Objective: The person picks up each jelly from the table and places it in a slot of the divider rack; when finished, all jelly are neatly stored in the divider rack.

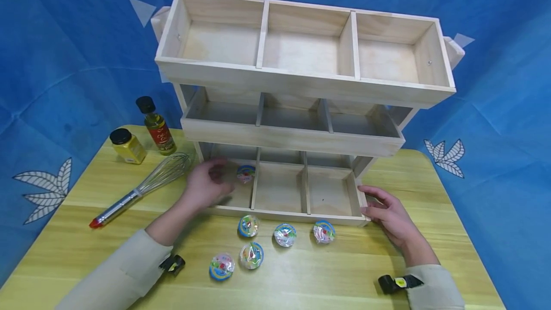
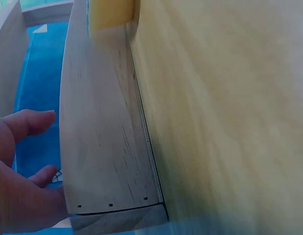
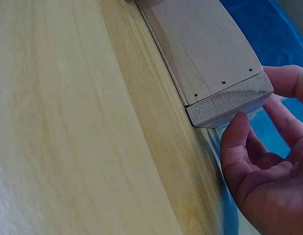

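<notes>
Pale sleeves [image 1: 125, 269] enter from the lower left and lower right of the frame, cut off by the bottom edge, each with a black wrist mount [image 1: 389, 283] beside its cuff. The left hand [image 1: 205, 184], blurred, hangs over the left compartment of the bottom tray [image 1: 292, 216] and covers part of it. Its thumb and fingers stand apart with nothing visible between them; whether it touches the wood cannot be told. Just right of it, in that compartment, lies a round wrapped packet [image 1: 246, 174]. At right of centre, the right hand [image 1: 389, 214] is clamped on the tray's front right corner, some fingers hidden behind the wood.

Five more packets [image 1: 285, 235] sit on the table at lower centre, their printing lost in glare. A dark speck [image 1: 323, 200] in the right compartment is too small to identify. The wooden rack's [image 1: 301, 78] upper tiers hide the bottom tray's back. At the left wrist view's top edge, a blurred yellowish shape [image 2: 111, 14] is hard to make out.

The yellowish wood-grain table [image 1: 336, 276] also bears, at left, a whisk [image 1: 118, 207], a yellow jar [image 1: 129, 147] and a bottle [image 1: 160, 130]. Creased blue cloth [image 1: 77, 85] with white leaf prints fills the background, shinier at upper left.
</notes>
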A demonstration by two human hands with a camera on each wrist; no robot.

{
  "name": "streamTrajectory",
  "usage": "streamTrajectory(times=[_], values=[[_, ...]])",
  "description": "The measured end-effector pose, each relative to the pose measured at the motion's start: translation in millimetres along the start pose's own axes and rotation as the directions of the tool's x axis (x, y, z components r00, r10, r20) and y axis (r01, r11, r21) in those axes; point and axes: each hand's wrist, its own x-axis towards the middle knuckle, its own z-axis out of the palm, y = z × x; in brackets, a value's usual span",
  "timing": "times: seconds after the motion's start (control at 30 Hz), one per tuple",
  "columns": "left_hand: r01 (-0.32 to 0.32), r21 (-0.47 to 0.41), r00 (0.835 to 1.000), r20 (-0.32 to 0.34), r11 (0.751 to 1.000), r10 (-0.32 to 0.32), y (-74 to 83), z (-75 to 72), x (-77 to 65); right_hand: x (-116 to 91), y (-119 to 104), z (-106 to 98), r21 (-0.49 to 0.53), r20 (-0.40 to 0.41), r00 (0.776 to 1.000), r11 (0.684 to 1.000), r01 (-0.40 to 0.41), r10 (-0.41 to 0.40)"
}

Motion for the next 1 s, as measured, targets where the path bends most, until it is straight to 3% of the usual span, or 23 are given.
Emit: streamTrajectory(times=[0.27, 0.53, 0.7, 0.8, 0.9, 1.0], values=[[-0.032, -0.046, 0.999, 0.023, 0.998, 0.033, 1.2, -7.9, -24.8, -0.2, 0.1, -0.1, 0.0, 0.006, 1.0, 1.0, 0.009, -0.009], [-0.12, -0.081, 0.992, -0.041, 0.99, 0.117, 2.0, -10.9, -57.2, -2.0, -3.6, 2.0, -0.002, 0.0, 1.0, 1.0, 0.009, -0.009], [-0.143, -0.113, 0.99, -0.029, 0.983, 0.14, 1.5, -9.9, -80.0, -1.4, -1.3, 0.8, -0.007, -0.004, 1.0, 1.0, 0.0, 0.0], [-0.13, -0.126, 0.991, 0.012, 0.983, 0.133, 0.6, -10.2, -90.8, -1.1, 0.3, 0.3, -0.007, -0.005, 1.0, 1.0, 0.002, -0.002], [-0.047, -0.173, 0.991, 0.119, 0.984, 0.068, -2.1, -13.1, -99.1, -0.9, 0.9, 0.1, -0.002, -0.007, 1.0, 1.0, 0.005, -0.005], [0.051, -0.198, 0.966, 0.258, 0.979, 0.001, -6.4, -17.4, -105.2, -0.9, 0.7, 0.1, -0.003, -0.005, 1.0, 1.0, 0.011, -0.011]])
